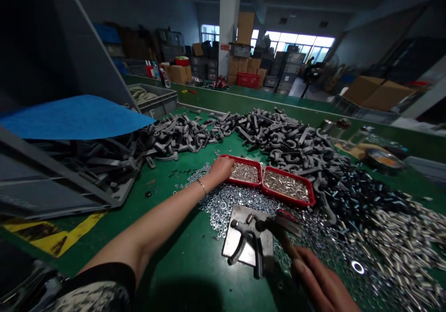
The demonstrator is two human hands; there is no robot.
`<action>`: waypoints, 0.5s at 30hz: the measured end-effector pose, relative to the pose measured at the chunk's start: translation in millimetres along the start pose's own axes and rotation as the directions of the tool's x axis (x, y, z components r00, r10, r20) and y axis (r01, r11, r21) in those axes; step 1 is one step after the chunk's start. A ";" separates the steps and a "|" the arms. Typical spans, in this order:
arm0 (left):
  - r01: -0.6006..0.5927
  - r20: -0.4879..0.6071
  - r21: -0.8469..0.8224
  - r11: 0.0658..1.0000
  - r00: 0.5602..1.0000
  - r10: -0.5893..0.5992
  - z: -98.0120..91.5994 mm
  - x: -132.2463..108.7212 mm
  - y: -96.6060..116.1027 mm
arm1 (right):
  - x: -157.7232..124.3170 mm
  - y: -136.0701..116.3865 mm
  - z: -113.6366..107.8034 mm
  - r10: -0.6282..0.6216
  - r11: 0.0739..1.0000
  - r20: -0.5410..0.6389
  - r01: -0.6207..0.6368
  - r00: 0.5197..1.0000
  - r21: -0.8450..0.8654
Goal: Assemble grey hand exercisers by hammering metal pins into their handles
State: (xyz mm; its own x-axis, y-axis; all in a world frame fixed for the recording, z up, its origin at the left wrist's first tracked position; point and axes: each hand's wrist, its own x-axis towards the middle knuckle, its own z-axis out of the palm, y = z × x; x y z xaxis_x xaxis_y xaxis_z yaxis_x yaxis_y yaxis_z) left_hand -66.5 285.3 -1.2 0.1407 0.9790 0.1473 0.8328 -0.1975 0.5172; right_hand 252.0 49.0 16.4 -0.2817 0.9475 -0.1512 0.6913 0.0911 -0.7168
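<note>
My left hand (pixel 223 169) reaches over the left edge of a red tray (pixel 260 175) of small metal pins; its fingers are closed and any small piece between them is hidden. A second red tray (pixel 311 197) with longer pins stands beside it. My right hand (pixel 318 279) is wrapped round the wooden handle of a hammer (pixel 287 247), whose head is over a metal plate (pixel 232 242). On that plate lies a grey clamp-like part (pixel 245 230) with two curved handles. Loose metal washers (pixel 223 205) spread around the trays and plate.
Grey plastic parts (pixel 278 135) are heaped behind the trays. Black pieces (pixel 362 193) and metal cylinders (pixel 407 242) cover the right side. At the left stands a large grey crate (pixel 62 186) with a blue sheet (pixel 76 117). A grey bin (pixel 163 99) is farther back.
</note>
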 end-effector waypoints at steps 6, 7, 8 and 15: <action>-0.003 0.044 -0.284 0.959 0.999 0.016 -4.8 -22.6 9.0 | 29.3 -12.9 14.8 0.021 1.000 0.144 -0.022 0.989 0.008; -0.007 0.065 -0.322 0.947 0.997 0.030 -4.0 -33.2 12.5 | 30.1 -11.0 16.0 0.007 0.999 0.133 -0.012 0.991 0.037; -0.014 0.092 -0.353 0.936 0.995 0.049 -2.1 -45.6 16.7 | 29.7 -8.8 17.1 -0.006 0.998 0.110 0.000 0.994 0.058; -0.124 0.216 -0.335 0.934 0.955 0.204 32.1 -112.5 49.8 | 26.5 10.4 17.8 0.091 0.986 0.193 -0.115 0.977 0.117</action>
State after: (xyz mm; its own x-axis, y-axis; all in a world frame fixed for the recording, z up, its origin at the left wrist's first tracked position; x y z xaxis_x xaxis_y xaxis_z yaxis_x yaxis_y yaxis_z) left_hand -23.6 167.0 -19.1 0.4201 0.9052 0.0643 0.5807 -0.3226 0.7474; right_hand 239.9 69.6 -7.2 -0.3403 0.8750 -0.3443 0.6367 -0.0551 -0.7692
